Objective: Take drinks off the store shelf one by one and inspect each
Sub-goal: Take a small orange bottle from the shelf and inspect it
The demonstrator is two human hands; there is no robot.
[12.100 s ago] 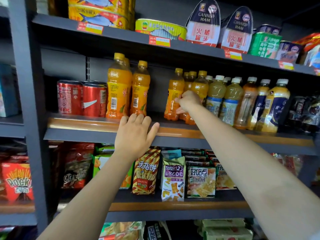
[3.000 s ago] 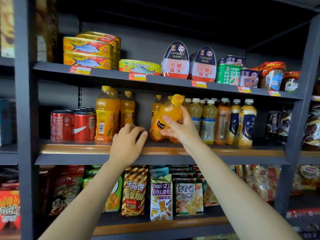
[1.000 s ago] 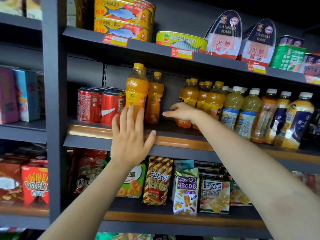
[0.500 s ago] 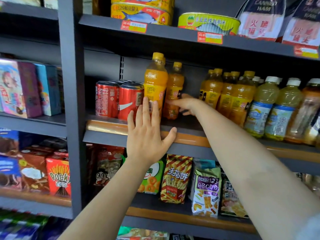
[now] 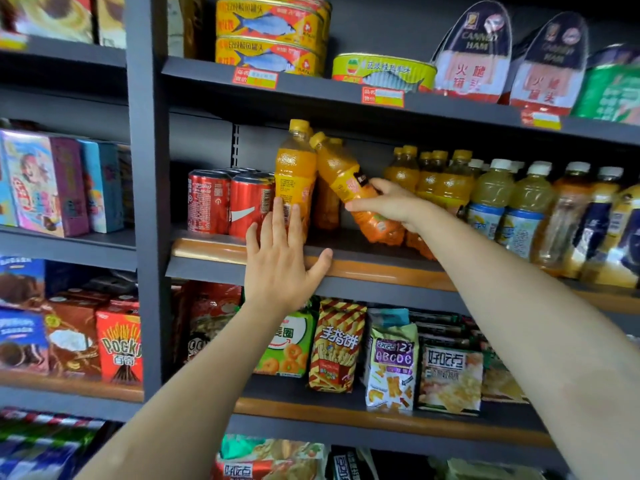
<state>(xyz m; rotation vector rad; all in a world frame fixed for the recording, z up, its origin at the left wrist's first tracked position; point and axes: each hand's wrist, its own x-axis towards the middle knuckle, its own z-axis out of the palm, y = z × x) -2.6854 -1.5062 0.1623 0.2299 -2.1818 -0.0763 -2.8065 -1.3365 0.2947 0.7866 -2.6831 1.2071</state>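
Observation:
My right hand grips a small orange drink bottle around its lower half and holds it tilted, cap leaning left, just above the middle shelf. Its yellow cap nearly touches a taller orange bottle that stands upright. My left hand lies flat on the shelf's front edge with fingers straight, its fingertips in front of that taller bottle's base. Further orange bottles stand in a row to the right, partly hidden by my right arm.
Red cola cans stand left of the bottles. Pale tea bottles fill the right end. Fish tins and canned ham sit on the shelf above; snack bags below. A grey upright post borders the bay.
My right hand has closed around the small orange bottle and tipped it off its base toward the left. The view has moved closer. My left hand stays on the shelf edge.

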